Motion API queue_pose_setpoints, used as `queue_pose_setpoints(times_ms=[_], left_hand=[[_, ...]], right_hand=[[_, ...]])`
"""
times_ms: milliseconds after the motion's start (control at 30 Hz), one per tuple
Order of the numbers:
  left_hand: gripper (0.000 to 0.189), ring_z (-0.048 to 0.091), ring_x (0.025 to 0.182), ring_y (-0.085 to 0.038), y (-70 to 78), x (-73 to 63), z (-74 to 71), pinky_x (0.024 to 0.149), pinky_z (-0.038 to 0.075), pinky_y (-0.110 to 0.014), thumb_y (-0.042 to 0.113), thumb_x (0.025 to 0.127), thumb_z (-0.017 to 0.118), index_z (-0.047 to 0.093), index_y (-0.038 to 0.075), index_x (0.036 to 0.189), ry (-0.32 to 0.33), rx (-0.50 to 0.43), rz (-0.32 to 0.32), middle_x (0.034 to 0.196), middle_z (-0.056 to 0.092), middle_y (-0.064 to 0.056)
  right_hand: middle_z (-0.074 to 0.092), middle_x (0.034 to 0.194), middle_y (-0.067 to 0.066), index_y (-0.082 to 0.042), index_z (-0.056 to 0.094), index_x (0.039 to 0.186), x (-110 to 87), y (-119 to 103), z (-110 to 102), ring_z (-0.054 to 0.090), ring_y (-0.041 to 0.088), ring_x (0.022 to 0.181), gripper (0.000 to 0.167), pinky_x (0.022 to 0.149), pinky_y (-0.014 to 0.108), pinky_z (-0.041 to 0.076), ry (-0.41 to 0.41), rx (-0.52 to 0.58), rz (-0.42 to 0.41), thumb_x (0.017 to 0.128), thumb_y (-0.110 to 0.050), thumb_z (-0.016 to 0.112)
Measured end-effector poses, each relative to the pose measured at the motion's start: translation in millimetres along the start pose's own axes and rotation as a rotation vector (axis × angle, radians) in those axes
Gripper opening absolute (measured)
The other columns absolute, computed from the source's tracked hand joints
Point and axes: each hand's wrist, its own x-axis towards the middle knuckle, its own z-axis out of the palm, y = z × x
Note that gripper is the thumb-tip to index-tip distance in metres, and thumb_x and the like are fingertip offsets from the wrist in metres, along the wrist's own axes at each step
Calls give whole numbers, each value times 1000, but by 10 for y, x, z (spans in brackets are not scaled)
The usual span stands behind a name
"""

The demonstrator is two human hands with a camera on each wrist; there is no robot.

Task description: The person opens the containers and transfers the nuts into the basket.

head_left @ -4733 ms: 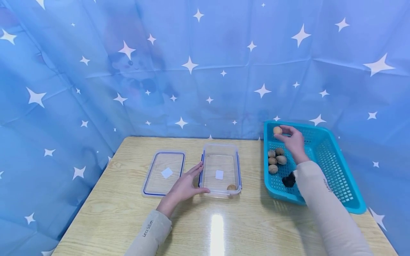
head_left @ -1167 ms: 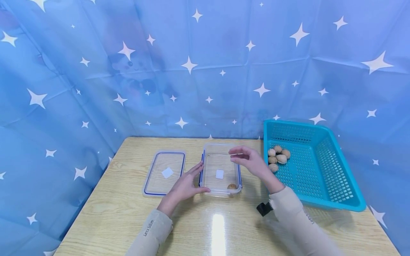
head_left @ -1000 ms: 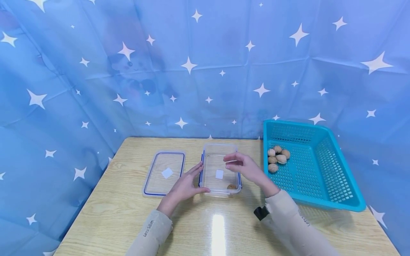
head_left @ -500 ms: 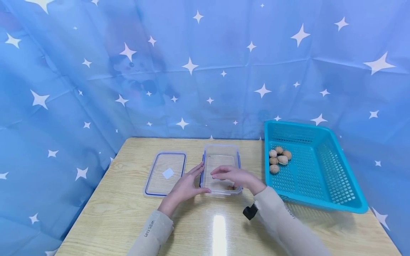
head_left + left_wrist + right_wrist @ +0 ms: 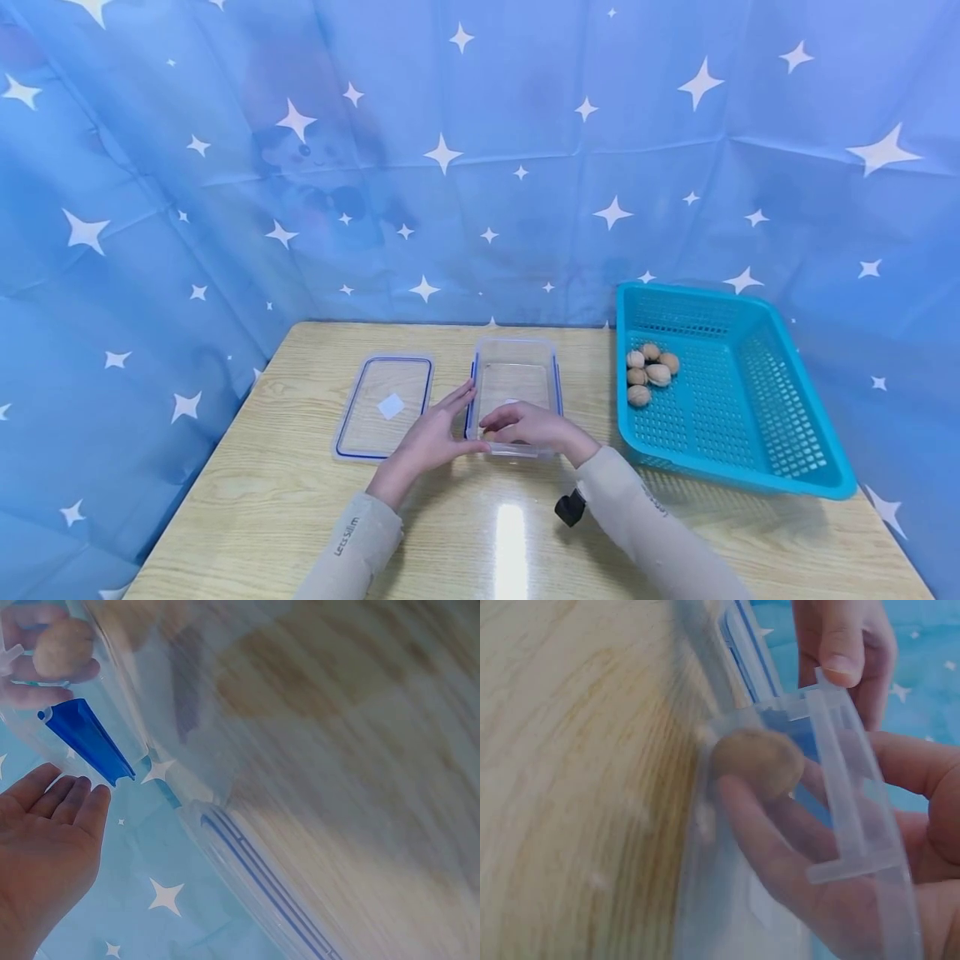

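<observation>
A clear lidless food box (image 5: 517,377) with blue side clips stands at the middle of the table. Inside it, at the near left corner, my right hand (image 5: 534,423) holds a walnut (image 5: 756,759) between its fingers, low by the floor of the box. My left hand (image 5: 431,435) rests along the left side of the box, fingers straight and thumb at the near corner. In the left wrist view the held walnut (image 5: 64,649) shows through the clear wall. The near right corner of the box is hidden by my right hand.
A clear lid (image 5: 382,425) with a blue seal lies left of the box. To the right stands a turquoise basket (image 5: 738,417) with several walnuts (image 5: 658,375) along its left side. A blue star-patterned curtain (image 5: 480,192) hangs behind the wooden table (image 5: 255,500).
My right hand has carried the walnut from the basket leftward over the box, then down into its near left corner. My left hand has stayed at the box's left side.
</observation>
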Motion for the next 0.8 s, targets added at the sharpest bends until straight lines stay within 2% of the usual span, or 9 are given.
queue_pose_setpoints(times_ms=[133,400,633,800], left_hand=[[99,34,148,-34,6,-5,-4,115,41,-53,57,78,77,35,13,156,3,-2,3,167,25,-1],[99,34,148,-34,4,-8,-8,115,42,-53,60,77,76,35,15,156,4,-1,-3,167,25,1],[99,35,148,-34,3,-8,1,115,42,-52,59,78,77,33,16,156,4,9,-1,167,25,1],[99,35,148,-34,4,-6,3,115,42,-52,58,77,77,34,15,156,10,9,-1,166,26,1]], right_hand=[[60,134,27,10,56,133,44,22,22,55,40,128,40,110,48,48,22,25,3,98,-9,57],[63,130,28,12,58,129,86,11,50,59,41,123,38,106,43,51,47,15,-1,96,-6,58],[66,125,26,12,61,124,91,10,60,65,30,112,35,97,33,54,73,1,4,94,-5,60],[67,123,25,11,63,122,92,5,61,65,30,112,34,98,36,54,89,-28,3,93,-6,62]])
